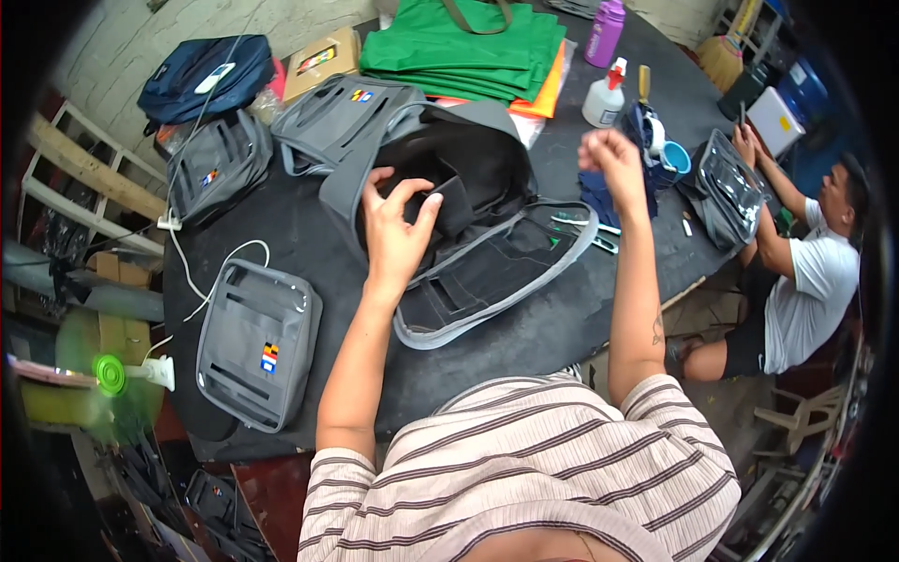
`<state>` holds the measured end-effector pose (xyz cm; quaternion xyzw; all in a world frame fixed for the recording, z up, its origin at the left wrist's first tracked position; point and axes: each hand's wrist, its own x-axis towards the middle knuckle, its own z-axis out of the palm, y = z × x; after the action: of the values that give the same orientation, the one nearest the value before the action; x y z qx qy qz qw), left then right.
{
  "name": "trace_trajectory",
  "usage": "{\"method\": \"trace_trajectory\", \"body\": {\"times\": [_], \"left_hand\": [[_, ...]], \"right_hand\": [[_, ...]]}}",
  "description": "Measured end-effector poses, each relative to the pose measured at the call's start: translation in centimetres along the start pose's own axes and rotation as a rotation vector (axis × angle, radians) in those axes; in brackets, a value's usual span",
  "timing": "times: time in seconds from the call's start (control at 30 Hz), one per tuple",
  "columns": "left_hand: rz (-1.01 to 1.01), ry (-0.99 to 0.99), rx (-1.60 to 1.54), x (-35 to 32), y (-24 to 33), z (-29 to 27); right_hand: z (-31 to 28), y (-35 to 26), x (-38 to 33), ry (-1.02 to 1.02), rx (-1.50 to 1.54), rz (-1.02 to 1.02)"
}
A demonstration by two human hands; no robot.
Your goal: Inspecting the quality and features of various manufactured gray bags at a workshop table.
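A grey backpack [348, 201] lies unzipped on the black table, its dark inside showing. Its front panel [487, 276] is folded down toward me. My left hand [398, 225] reaches into the opening, thumb and forefinger pinched at the edge of a black inner flap [456, 208]. The other fingers of that hand curl against the lining. Raised to the right of the backpack is my right hand [613, 159], its fingers curled together. Whatever may be between those fingertips is too small to make out. A white-handled tool [604, 244] lies partly behind the panel's right edge.
More grey bags [257, 347] lie at the left and back, near a blue backpack [206, 80]. Green bags [459, 51] are stacked behind. A white spray bottle [604, 96], a purple bottle [606, 33] and a blue cup [673, 159] stand right. A co-worker [815, 253] sits beyond.
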<state>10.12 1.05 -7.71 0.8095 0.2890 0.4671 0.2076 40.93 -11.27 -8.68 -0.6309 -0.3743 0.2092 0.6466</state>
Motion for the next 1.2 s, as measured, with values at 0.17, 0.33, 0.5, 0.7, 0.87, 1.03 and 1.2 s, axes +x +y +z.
{"method": "trace_trajectory", "body": {"times": [0.17, 0.33, 0.5, 0.7, 0.87, 1.03, 1.2], "left_hand": [[-0.061, 0.058, -0.047, 0.0, -1.0, 0.1], [-0.153, 0.086, -0.15, 0.5, 0.3, 0.5], [-0.179, 0.163, -0.064, -0.2, -0.6, 1.3], [-0.17, 0.187, -0.047, -0.7, 0.4, 2.3], [-0.204, 0.16, 0.017, -1.0, 2.3, 3.2], [-0.22, 0.154, 0.02, -2.0, 2.6, 3.5], [-0.223, 0.153, 0.014, -2.0, 2.3, 3.6]], "right_hand": [[0.5, 4.8, -7.1, -0.125, -0.795, 0.004], [1.5, 9.0, -10.4, -0.048, -1.014, -0.168], [-1.4, 7.4, -7.0, 0.115, -0.788, -0.055], [4.8, -9.9, -4.5, -0.331, -0.062, -0.161], [13.4, -9.6, -2.8, -0.491, -0.954, -0.246], [14.6, -7.5, -1.5, -0.311, -1.013, -0.402], [14.9, -6.7, -1.4, -0.284, -0.936, -0.464]]}}
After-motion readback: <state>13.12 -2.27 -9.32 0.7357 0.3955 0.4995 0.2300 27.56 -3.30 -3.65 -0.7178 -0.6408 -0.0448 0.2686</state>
